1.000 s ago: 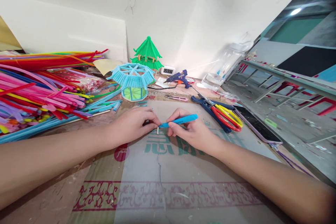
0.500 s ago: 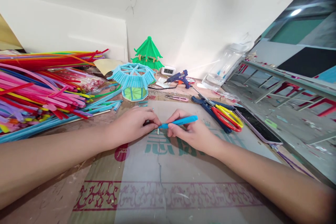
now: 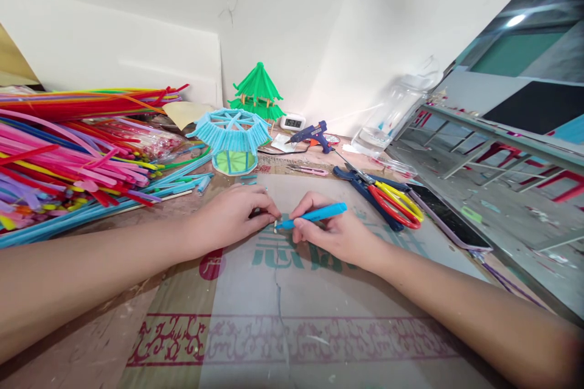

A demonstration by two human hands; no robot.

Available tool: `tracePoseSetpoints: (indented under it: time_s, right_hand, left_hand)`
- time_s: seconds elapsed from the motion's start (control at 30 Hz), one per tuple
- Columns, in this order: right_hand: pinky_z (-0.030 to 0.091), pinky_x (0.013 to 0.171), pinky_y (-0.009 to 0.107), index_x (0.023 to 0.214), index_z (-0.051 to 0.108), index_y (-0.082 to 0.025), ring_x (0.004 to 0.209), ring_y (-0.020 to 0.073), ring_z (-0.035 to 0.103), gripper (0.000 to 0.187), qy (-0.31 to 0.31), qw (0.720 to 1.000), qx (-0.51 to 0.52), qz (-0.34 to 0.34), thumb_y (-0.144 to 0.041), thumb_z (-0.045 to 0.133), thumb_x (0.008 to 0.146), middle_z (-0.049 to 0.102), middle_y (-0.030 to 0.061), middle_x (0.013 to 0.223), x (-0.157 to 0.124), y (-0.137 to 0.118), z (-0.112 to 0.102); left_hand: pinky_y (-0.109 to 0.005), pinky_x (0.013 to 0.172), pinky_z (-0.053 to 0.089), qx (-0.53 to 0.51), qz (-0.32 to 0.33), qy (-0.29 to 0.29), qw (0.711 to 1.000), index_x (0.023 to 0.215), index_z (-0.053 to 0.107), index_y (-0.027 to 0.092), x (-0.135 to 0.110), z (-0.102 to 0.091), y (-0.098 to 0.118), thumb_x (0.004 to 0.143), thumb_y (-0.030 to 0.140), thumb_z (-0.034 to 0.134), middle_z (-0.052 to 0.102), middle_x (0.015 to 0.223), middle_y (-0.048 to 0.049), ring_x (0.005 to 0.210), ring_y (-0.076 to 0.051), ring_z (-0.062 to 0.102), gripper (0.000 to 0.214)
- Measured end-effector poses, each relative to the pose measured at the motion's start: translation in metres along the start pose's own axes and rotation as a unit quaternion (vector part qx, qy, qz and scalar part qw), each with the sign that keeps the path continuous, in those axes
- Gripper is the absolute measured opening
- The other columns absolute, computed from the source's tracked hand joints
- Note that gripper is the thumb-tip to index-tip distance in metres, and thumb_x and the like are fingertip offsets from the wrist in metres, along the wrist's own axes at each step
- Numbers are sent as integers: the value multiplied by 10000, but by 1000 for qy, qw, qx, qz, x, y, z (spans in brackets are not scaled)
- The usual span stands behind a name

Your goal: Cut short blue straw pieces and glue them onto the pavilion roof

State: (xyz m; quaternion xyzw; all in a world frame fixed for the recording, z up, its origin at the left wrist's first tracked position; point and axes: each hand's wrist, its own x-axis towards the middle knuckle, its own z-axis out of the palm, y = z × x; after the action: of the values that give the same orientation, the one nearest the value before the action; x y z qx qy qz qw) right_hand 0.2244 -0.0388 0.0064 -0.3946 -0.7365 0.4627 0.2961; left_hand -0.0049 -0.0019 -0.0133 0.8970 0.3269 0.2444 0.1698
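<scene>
Tbl (image 3: 68, 358) under both hands. Stems (image 3: 95, 164) piled L of L hand (image 3: 237, 209), which is narrow, thumb-to-finger pinch. R hand (image 3: 328, 234) curled in writing grip. Blue hut (image 3: 235, 132) beyond L hand. Pen (image 3: 322, 213) held in R hand, tip twd L hand. Stick (image 3: 275, 228) in L hand's pinch, btwn hands, pen tip at it, contact unclear.

A lamp (image 3: 516, 20) glares at upper right, near a dark, blurred corner.

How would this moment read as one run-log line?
left hand: pinches small pale stick | right hand: holds blue marker, tip at stick | beyond hands: light-blue model, glue gun
</scene>
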Motion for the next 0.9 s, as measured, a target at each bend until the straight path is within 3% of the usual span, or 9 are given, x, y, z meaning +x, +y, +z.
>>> tracePoseSetpoints:
  time_s: [0.3,0.6,0.73,0.9]
  right_hand:
    - [480,580,250,927,550,-214,644,137,623,94,34,999,-16,-10,-300,588,928,659,-5,704,1,5,1]
    - [483,556,234,908,542,-206,604,124,628,109,-16,1000,12,-22,-297,596,933,651,-14,677,-1,2,-1]
    - [495,611,246,979,619,-194,671,127,629,88,39,997,-13,-61,-250,558,949,659,4,738,-2,0,-2]
    - [526,651,252,1006,569,-204,742,131,656,110,114,989,9,-93,-223,627,915,675,11,817,-2,1,-2]
  left_hand:
    - [-271,736,420,2,-2,-1,1000,962,740,237,0,-1,1,943,245,599,673,911,-3,837,-155,619,143]
    - [-273,735,427,4,-4,-5,1000,976,742,228,-1,-1,2,949,261,582,674,924,-14,849,-160,624,165]
    - [-280,740,427,12,2,-2,1000,989,733,236,-1,0,2,961,267,550,673,921,-11,845,-160,624,188]
    - [-299,720,437,25,-35,17,999,1225,615,189,-3,-2,11,864,194,566,665,870,-12,796,-176,618,365]
